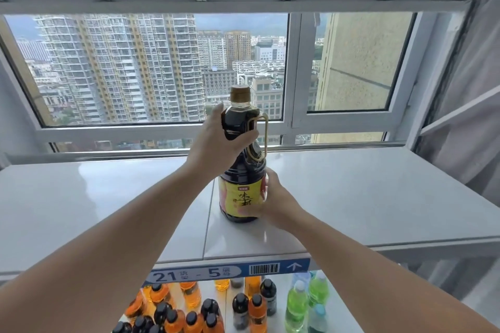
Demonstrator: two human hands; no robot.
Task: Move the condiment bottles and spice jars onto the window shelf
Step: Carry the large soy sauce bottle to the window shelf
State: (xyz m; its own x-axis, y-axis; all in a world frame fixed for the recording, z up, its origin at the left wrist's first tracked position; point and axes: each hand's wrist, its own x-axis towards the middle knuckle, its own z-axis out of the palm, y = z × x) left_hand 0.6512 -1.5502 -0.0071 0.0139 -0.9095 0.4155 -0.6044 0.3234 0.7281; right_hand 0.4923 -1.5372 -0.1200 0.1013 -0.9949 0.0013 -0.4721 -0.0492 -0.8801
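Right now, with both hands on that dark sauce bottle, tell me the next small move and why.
Probably let go with both hands and draw them back. The dark sauce bottle appears to stand upright on the white shelf by the window, the left hand around its neck and the right hand at its label, so it seems placed.

Arms: both bare to the frame's edge, no sleeves in view.
Left hand (pixel 216 143): no ring, no watch.
Right hand (pixel 278 203): likewise unadorned.

The window shelf (pixel 351 197) is smooth, glossy white with reflections. The soy sauce bottle (pixel 242 184) looks like clear shiny plastic, wearing a glossy yellow label (pixel 240 199).
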